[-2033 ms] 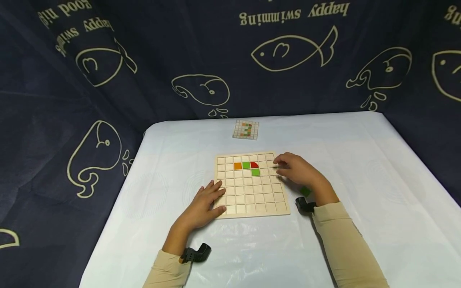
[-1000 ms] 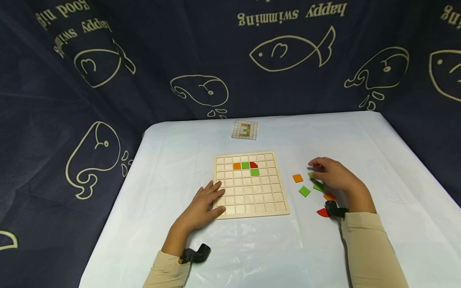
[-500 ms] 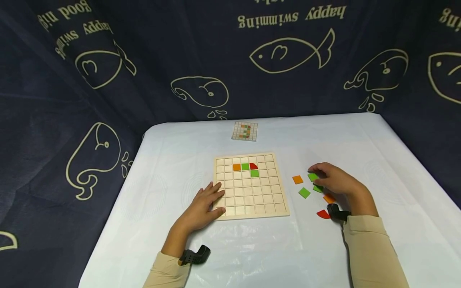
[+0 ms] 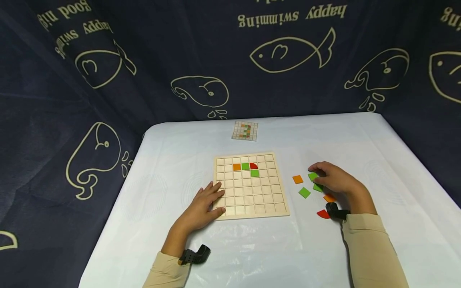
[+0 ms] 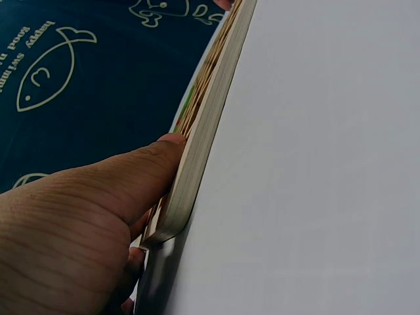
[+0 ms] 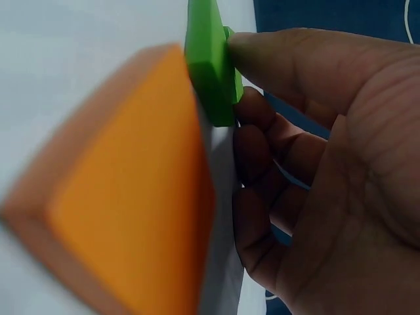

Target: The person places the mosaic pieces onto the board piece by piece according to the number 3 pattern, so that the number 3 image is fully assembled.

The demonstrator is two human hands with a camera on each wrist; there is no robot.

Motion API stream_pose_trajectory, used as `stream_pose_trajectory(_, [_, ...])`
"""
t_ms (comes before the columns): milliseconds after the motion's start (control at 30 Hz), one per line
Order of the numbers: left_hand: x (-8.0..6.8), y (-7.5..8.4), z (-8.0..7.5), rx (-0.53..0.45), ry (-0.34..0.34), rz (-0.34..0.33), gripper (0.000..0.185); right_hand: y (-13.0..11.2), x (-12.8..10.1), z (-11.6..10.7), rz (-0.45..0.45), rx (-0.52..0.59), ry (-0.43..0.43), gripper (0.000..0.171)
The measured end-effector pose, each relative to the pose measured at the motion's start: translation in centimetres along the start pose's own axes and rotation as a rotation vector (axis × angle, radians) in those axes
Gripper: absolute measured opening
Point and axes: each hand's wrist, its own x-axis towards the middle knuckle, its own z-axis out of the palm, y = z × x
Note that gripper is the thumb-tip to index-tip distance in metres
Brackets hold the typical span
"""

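A wooden grid board (image 4: 248,196) lies mid-table, with an orange square, two green squares and a red quarter-round piece in its upper cells. My left hand (image 4: 201,207) rests along the board's left edge, fingers spread; its thumb lies on the board's rim in the left wrist view. Right of the board, my right hand (image 4: 336,179) has thumb and bent fingers at a green square tile (image 4: 312,176), the thumb touching it in the right wrist view. Another green tile (image 4: 318,187) lies just below that thumb, and a nearby orange tile (image 6: 131,190) looms large in the right wrist view.
Loose on the white table are an orange tile (image 4: 297,179), a green tile (image 4: 304,193) and a red quarter-round piece (image 4: 323,214). Behind the board lies a pattern card (image 4: 245,131) with a coloured figure. A dark printed cloth (image 4: 216,44) hangs behind the table.
My right hand has moved from the board's right edge out to the loose tiles, then settled with its fingers about a green tile. The left hand keeps its place.
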Motion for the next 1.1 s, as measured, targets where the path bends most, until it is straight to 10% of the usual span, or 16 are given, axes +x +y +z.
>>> stream_pose_trajectory(1100, [-0.05,0.26,-0.09,-0.008,0.015,0.012,0.059,0.02,0.42,0.29,0.076,0.011,0.008,0.030])
